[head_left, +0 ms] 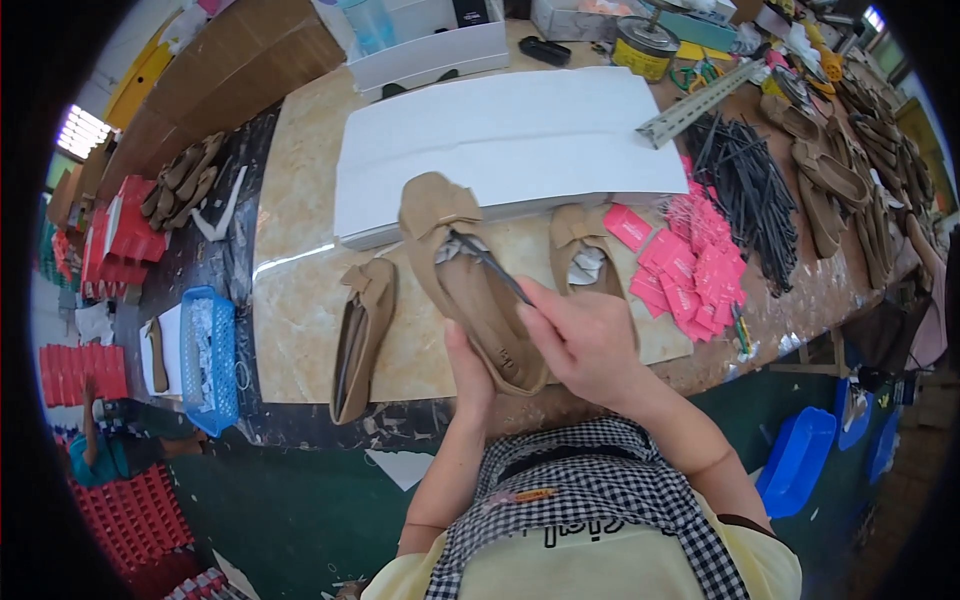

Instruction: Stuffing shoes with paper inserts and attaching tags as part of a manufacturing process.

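Note:
A tan flat shoe [468,300] with a bow on its toe is lifted above the table, toe pointing away from me. My left hand [470,372] is closed around its side near the heel. Between the fingers of my right hand [590,345] is a thin black stick [492,264], its far end reaching into the toe, where crumpled white paper shows. To the left lies another tan shoe [362,335] with a black stick inside. Partly behind my right hand rests a third tan shoe [580,245] with paper in its toe.
A white box lid [500,150] lies ahead. On the right are pink cards [690,265], a heap of black sticks [745,190], a metal bar [695,105] and many tan shoes [830,175]. A blue basket [208,360] stands left. Another person [100,455] is at far left.

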Demonstrator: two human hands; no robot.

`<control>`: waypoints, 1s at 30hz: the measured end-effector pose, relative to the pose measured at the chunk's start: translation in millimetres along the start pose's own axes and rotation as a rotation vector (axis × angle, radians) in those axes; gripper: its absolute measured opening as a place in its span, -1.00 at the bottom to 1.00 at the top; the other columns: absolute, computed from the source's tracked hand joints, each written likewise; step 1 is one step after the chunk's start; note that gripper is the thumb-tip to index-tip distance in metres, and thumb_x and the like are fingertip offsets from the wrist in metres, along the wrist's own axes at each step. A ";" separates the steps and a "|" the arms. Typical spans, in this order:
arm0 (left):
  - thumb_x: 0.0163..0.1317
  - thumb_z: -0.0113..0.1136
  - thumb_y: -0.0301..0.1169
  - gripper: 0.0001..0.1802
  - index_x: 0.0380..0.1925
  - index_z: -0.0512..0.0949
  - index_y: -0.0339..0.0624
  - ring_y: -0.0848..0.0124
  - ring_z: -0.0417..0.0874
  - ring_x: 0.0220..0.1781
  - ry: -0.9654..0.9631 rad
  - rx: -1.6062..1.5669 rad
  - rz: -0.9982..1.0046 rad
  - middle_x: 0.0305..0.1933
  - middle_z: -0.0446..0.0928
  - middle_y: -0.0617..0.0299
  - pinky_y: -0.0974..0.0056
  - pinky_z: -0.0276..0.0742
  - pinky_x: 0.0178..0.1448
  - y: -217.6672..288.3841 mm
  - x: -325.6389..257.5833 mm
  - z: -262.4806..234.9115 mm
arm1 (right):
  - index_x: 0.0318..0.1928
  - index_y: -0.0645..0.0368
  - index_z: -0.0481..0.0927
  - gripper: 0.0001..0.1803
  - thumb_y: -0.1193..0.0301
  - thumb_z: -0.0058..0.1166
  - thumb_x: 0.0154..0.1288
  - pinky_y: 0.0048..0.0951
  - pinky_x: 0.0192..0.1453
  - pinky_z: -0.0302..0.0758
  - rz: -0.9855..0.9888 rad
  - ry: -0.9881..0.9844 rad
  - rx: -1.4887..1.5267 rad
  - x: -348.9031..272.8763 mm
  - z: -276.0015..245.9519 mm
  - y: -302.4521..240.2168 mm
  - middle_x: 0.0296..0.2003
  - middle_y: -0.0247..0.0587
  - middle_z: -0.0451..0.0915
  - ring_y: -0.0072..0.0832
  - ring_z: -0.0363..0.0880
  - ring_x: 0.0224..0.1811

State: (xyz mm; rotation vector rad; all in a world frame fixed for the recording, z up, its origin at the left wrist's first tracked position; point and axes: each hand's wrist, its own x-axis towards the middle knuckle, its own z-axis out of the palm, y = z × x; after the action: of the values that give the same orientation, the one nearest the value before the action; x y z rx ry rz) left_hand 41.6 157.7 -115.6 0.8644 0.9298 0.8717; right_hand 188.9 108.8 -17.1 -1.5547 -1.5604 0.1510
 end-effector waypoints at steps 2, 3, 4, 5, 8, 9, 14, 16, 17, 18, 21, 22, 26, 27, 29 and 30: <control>0.43 -0.47 0.31 -0.13 0.33 0.28 -0.23 0.26 0.37 0.37 0.081 0.017 0.025 0.33 0.39 0.13 0.20 0.27 0.42 -11.2 2.9 6.5 | 0.03 0.29 0.61 -0.66 0.39 0.12 0.31 -0.26 -0.58 0.40 -0.038 0.086 -0.066 1.9 12.7 1.7 -0.68 -0.19 0.50 -0.28 0.51 -0.68; 0.43 -0.47 0.31 -0.13 0.33 0.28 -0.23 0.26 0.37 0.37 0.037 0.011 0.005 0.33 0.39 0.13 0.20 0.27 0.42 -9.8 3.2 12.0 | 0.04 0.31 0.61 -0.66 0.40 0.13 0.30 -0.27 -0.61 0.37 -0.089 0.171 -0.088 1.7 18.8 7.4 -0.71 -0.24 0.47 -0.33 0.47 -0.72; 0.43 -0.46 0.30 -0.14 0.35 0.26 -0.21 0.26 0.35 0.39 0.085 -0.055 -0.053 0.35 0.37 0.13 0.20 0.25 0.43 -1.8 2.2 17.6 | 0.07 0.28 0.59 -0.63 0.37 0.12 0.30 -0.25 -0.61 0.38 -0.063 0.111 -0.151 -7.5 30.5 11.3 -0.71 -0.23 0.48 -0.30 0.48 -0.72; 0.44 -0.45 0.30 -0.15 0.37 0.25 -0.19 0.26 0.33 0.40 0.130 -0.118 -0.120 0.37 0.35 0.14 0.19 0.23 0.45 2.2 2.0 21.1 | 0.10 0.26 0.58 -0.60 0.34 0.12 0.31 -0.22 -0.61 0.39 -0.027 0.051 -0.217 -19.1 39.8 12.1 -0.71 -0.23 0.49 -0.27 0.49 -0.72; 0.43 -0.38 0.29 -0.17 0.33 0.30 -0.18 0.27 0.44 0.30 0.148 -0.149 -0.115 0.30 0.42 0.14 0.20 0.36 0.36 -2.7 0.8 24.4 | 0.16 0.17 0.54 -0.57 0.32 0.10 0.32 -0.20 -0.49 0.49 0.241 -0.270 -0.081 -27.8 29.8 12.5 -0.62 -0.18 0.57 -0.20 0.59 -0.61; 0.42 -0.31 0.28 -0.20 0.29 0.35 -0.19 0.27 0.51 0.22 0.086 -0.087 -0.179 0.23 0.48 0.14 0.21 0.42 0.28 -5.5 1.8 14.1 | 0.16 0.17 0.54 -0.57 0.32 0.10 0.32 -0.20 -0.49 0.49 0.272 -0.254 -0.112 -33.1 18.1 20.3 -0.62 -0.18 0.57 -0.20 0.59 -0.61; 0.41 0.01 -0.09 -0.42 0.21 0.42 -0.35 0.27 0.61 0.04 0.006 0.603 -0.048 0.08 0.57 0.02 0.25 0.51 0.12 25.4 29.9 -107.9 | -0.09 0.13 0.69 -0.79 0.43 0.10 0.30 -0.37 -0.17 0.60 0.409 0.182 -0.186 -70.7 -98.3 152.2 -0.18 -0.06 0.70 -0.28 0.72 -0.18; 0.41 0.08 -0.32 -0.48 0.29 0.36 -0.36 0.31 0.60 -0.05 0.209 1.175 0.531 0.02 0.58 0.01 0.25 0.51 0.04 65.2 19.0 -85.8 | -0.24 0.14 0.67 -0.78 0.27 0.08 0.35 -0.20 -0.26 0.61 0.674 0.367 -0.473 -77.9 -165.7 206.4 -0.43 -0.09 0.69 -0.11 0.68 -0.40; 0.40 0.09 -0.34 -0.48 0.30 0.35 -0.34 0.32 0.62 -0.18 0.312 1.360 0.737 -0.10 0.63 0.04 0.24 0.53 -0.06 75.9 9.1 -50.1 | -0.30 0.13 0.67 -0.74 0.22 0.07 0.36 -0.20 -0.28 0.61 0.734 0.361 -0.610 -83.6 -181.7 236.2 -0.45 -0.09 0.68 -0.11 0.68 -0.43; 0.39 0.11 -0.35 -0.45 0.32 0.34 -0.32 0.33 0.61 -0.27 0.121 1.082 0.472 -0.16 0.64 0.04 0.23 0.52 -0.16 59.8 5.1 -21.2 | -0.33 0.11 0.68 -0.69 0.14 0.09 0.33 -0.19 -0.28 0.61 0.831 0.295 -0.655 -75.4 -183.9 250.2 -0.43 -0.07 0.69 -0.11 0.68 -0.42; 0.32 0.14 -0.42 -0.40 0.36 0.31 -0.28 0.36 0.59 -0.45 -0.300 1.311 0.041 -0.30 0.65 0.09 0.24 0.49 -0.36 19.8 6.7 89.8 | -0.36 0.10 0.70 -0.66 0.08 0.14 0.22 -0.14 -0.25 0.62 0.888 0.136 -0.971 -69.0 -170.8 310.6 -0.42 -0.06 0.70 -0.10 0.70 -0.37; 0.32 0.14 -0.42 -0.40 0.36 0.31 -0.28 0.36 0.59 -0.45 -0.299 1.314 0.047 -0.30 0.65 0.09 0.24 0.49 -0.36 10.8 13.3 87.5 | -0.36 0.10 0.70 -0.66 0.08 0.14 0.22 -0.14 -0.25 0.62 0.888 0.142 -0.967 -67.2 -175.3 314.4 -0.42 -0.06 0.70 -0.10 0.70 -0.37; 0.24 0.15 -0.40 -0.30 0.40 0.24 -0.26 0.32 0.61 -0.41 -0.281 0.830 0.057 -0.25 0.65 0.11 0.27 0.57 -0.27 -34.2 34.5 20.1 | -0.39 0.08 0.74 -0.69 0.12 0.16 0.04 -0.10 -0.17 0.64 0.912 -0.110 -0.861 -85.7 -212.3 296.8 -0.39 -0.03 0.70 -0.09 0.71 -0.28; 0.23 0.14 -0.39 -0.28 0.41 0.23 -0.27 0.31 0.63 -0.37 -0.232 0.549 0.034 -0.20 0.64 0.09 0.25 0.61 -0.24 -36.8 33.4 1.7 | -0.38 0.02 0.74 -0.73 0.15 0.17 0.04 -0.14 -0.16 0.63 0.855 -0.084 -0.818 -95.0 -217.7 287.0 -0.38 -0.08 0.70 -0.11 0.70 -0.29; 0.26 0.11 -0.19 -0.29 0.36 0.26 -0.31 0.26 0.66 -0.24 0.007 0.067 -0.117 -0.01 0.58 -0.06 0.18 0.65 -0.18 -12.0 7.6 41.3 | -0.38 -0.02 0.72 -0.82 0.21 0.15 0.15 -0.09 -0.23 0.58 0.752 0.015 -0.832 -120.5 -229.7 271.8 -0.38 -0.09 0.69 -0.08 0.67 -0.30; 0.28 0.06 -0.10 -0.30 0.32 0.29 -0.31 0.22 0.66 -0.16 -0.189 -0.200 -0.341 0.07 0.53 -0.11 0.14 0.66 -0.15 -10.8 9.6 34.6 | -0.33 -0.02 0.71 -0.82 0.22 0.13 0.21 -0.08 -0.24 0.57 0.665 0.093 -0.839 -129.3 -232.8 265.3 -0.40 -0.09 0.68 -0.07 0.67 -0.33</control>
State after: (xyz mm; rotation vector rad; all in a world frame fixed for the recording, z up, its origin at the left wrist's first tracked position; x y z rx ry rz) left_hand 78.9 154.2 -116.2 0.5821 0.7805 0.5664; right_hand 509.7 -61.3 -114.5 -2.6594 -1.0017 -0.2460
